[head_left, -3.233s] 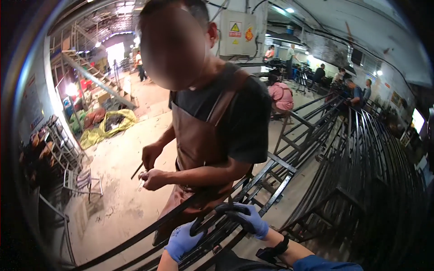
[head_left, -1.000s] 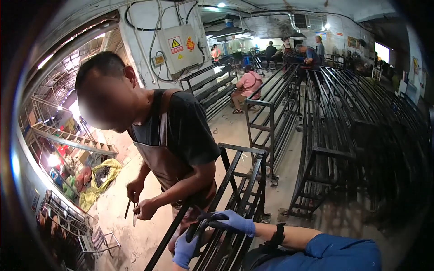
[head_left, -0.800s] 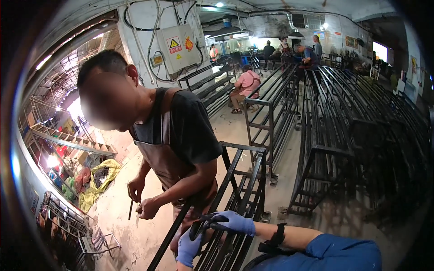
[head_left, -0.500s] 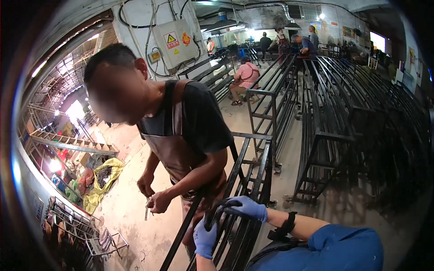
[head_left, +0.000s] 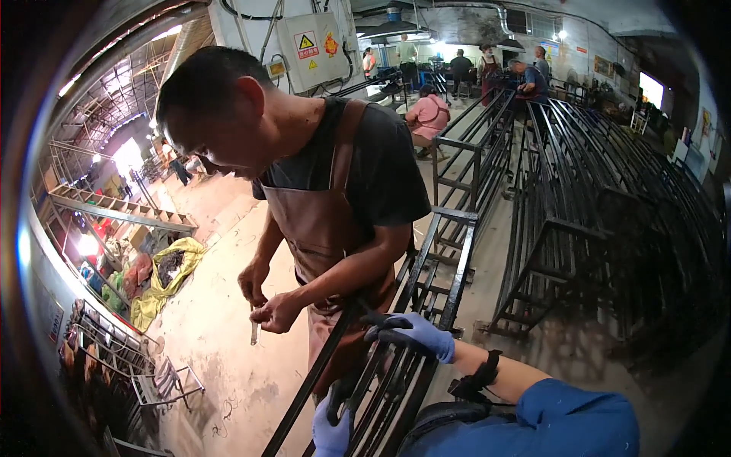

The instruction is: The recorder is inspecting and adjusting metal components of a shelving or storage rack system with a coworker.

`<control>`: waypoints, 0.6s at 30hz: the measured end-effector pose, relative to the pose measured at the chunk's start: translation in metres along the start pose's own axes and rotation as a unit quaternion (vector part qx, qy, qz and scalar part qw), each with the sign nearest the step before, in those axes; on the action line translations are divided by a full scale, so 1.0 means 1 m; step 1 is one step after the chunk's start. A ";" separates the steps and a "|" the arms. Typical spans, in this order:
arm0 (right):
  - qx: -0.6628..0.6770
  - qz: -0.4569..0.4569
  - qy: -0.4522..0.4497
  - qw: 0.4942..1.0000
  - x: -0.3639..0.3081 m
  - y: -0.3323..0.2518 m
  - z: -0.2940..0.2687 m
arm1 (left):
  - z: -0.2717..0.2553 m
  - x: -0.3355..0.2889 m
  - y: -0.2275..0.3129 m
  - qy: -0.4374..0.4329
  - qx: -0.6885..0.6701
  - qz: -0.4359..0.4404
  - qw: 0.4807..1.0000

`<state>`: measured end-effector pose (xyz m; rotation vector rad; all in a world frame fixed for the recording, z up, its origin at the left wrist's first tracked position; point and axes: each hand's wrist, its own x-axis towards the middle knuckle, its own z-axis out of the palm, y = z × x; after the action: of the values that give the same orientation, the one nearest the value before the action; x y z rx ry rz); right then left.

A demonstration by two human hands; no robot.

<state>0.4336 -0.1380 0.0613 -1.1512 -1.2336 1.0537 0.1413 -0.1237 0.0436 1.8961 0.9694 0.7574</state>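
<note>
I wear blue gloves with dark palms and fingers. My right hand [head_left: 417, 336] lies over the rails of a black metal frame [head_left: 451, 301], its dark fingers stretched toward the left and apart. Lower down, near the front end of the same rails, is my left hand [head_left: 333, 433]. Its thumb and fingers stand apart beside a rail, and the lower edge cuts off the wrist. Across the frame a co-worker in a brown apron [head_left: 316, 228] bends forward. A short, flat, pale strip [head_left: 255, 332] hangs from that person's hands.
Long black metal racks [head_left: 548, 251] fill the right side. Several people work farther back, one seated in pink [head_left: 429, 116]. At left lie a yellow sack [head_left: 179, 266] and metal frames [head_left: 156, 381]. A grey electrical box [head_left: 314, 57] hangs on the wall.
My hands, together half a second ago, have moved apart: the left down toward me, the right slightly rightward. The co-worker appears larger and farther right as the view shifts.
</note>
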 end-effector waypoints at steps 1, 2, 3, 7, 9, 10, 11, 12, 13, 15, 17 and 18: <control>0.002 -0.008 -0.025 1.000 0.004 0.000 0.005 | -0.008 -0.006 0.008 -0.012 -0.053 -0.036 0.998; 0.004 -0.017 -0.051 0.999 0.009 0.001 0.010 | -0.013 -0.010 0.017 -0.013 -0.055 -0.039 0.998; -0.001 -0.009 -0.075 0.997 0.013 0.003 0.014 | -0.019 -0.012 0.029 -0.015 -0.079 -0.071 0.994; 0.043 -0.023 -0.073 0.996 0.022 0.009 0.043 | -0.024 -0.012 0.014 -0.014 -0.107 -0.115 0.987; 0.030 -0.027 -0.070 0.997 0.021 0.018 0.050 | -0.026 -0.010 0.014 -0.025 -0.105 -0.132 0.985; 0.018 -0.032 -0.066 0.997 0.021 0.020 0.051 | -0.028 -0.010 0.017 -0.023 -0.111 -0.135 0.984; -0.053 -0.052 -0.099 0.992 0.023 0.021 0.047 | -0.029 -0.009 0.020 -0.023 -0.117 -0.138 0.983; -0.038 -0.069 -0.100 0.992 0.022 0.021 0.052 | -0.028 -0.010 0.020 -0.029 -0.121 -0.135 0.983; -0.040 -0.089 -0.099 0.990 0.022 0.021 0.055 | -0.028 -0.013 0.016 -0.027 -0.116 -0.124 0.985; -0.023 -0.098 -0.107 0.989 0.024 0.019 0.055 | -0.029 -0.016 0.018 -0.027 -0.088 -0.141 0.986; -0.036 -0.103 -0.096 0.989 0.021 0.016 0.056 | -0.029 -0.014 0.024 -0.045 -0.062 -0.160 0.984; -0.056 -0.130 -0.094 0.985 0.022 0.018 0.056 | -0.030 -0.014 0.026 -0.055 -0.034 -0.185 0.981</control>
<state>0.3792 -0.1105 0.0453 -0.9580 -1.5642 0.9189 0.1192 -0.1321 0.0780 1.6159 1.1655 0.4553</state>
